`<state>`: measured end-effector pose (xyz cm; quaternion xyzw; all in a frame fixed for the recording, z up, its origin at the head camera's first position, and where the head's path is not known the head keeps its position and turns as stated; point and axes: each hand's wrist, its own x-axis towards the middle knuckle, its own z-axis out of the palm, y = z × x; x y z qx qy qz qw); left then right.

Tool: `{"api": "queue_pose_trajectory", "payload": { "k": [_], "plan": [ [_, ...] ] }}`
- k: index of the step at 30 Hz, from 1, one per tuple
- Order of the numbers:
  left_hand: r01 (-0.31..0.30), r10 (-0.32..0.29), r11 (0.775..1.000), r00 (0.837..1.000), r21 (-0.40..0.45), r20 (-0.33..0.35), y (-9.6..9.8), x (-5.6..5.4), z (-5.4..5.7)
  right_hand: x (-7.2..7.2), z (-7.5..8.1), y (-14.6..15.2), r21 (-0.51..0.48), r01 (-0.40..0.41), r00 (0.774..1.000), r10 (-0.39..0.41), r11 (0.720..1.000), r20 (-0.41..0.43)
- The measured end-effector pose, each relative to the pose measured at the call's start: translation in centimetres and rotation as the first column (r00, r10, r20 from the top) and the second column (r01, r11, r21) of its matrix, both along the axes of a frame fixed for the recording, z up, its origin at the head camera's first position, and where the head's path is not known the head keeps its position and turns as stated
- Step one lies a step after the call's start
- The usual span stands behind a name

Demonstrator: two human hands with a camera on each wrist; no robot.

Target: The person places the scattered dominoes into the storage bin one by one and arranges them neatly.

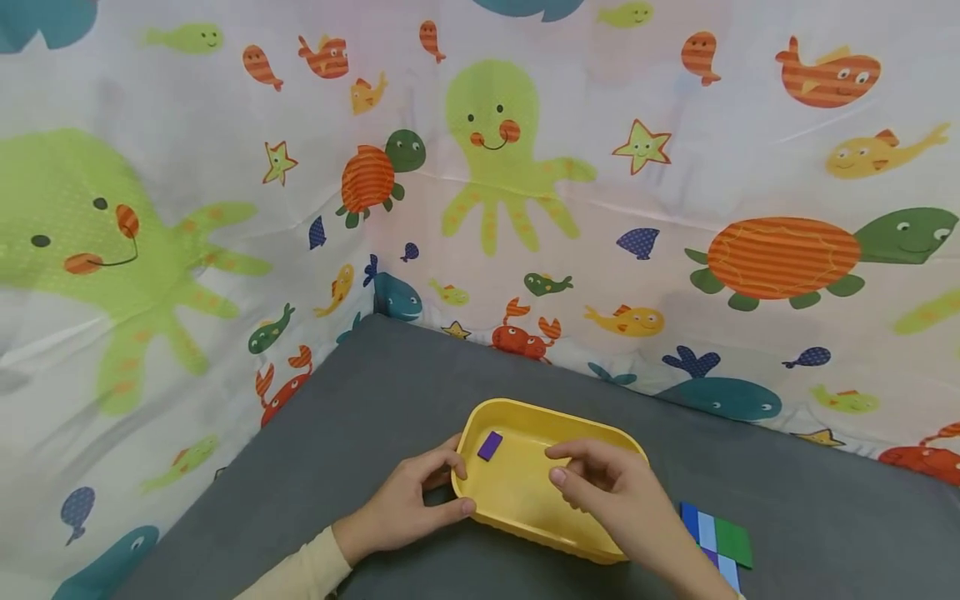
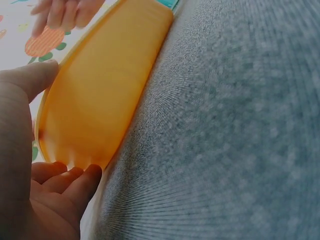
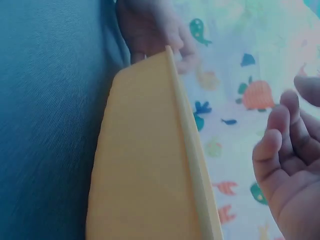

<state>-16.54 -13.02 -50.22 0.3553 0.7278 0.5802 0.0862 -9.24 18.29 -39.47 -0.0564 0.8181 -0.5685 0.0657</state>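
One small purple rectangular block lies in a yellow rounded plastic tray; the left hand grips the tray's end, the right hand hovers above, thumb and forefinger apart.

Shallow yellow tray, upright, 1 purple block lying inside, left end

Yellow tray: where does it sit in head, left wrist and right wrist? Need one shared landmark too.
Head: yellow tray low in the picture, just right of centre, interior visible.
Left wrist: upper left, slanting, outer wall facing the camera.
Right wrist: centre to bottom, cut by the lower edge.
Shared landmark: the left hand, at the tray's left end in head, left side in left wrist, top in right wrist.
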Motion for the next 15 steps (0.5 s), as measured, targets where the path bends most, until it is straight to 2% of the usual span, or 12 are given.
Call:
{"api": "queue_pose_trajectory", "payload": {
  "k": [6, 8, 15],
  "plan": [
    [0.015, -0.015, 1.000, 1.000, -0.006, 0.003, 0.2, -0.2, 0.2, 2.6, -1.1, 4.6, -0.038, -0.037, 0.990, 0.042, 0.999, 0.133],
    [0.023, -0.023, 1.000, 1.000, 0.001, 0.009, 0.2, -0.2, 0.2, 3.2, -1.7, 6.2, -0.032, -0.029, 0.984, 0.034, 0.999, 0.174],
    [0.011, -0.010, 1.000, 0.999, -0.015, 0.042, -0.2, 0.0, 0.3, 4.6, -3.9, 10.9, 0.056, 0.001, 0.989, -0.009, 0.998, 0.151]
  ]
}}
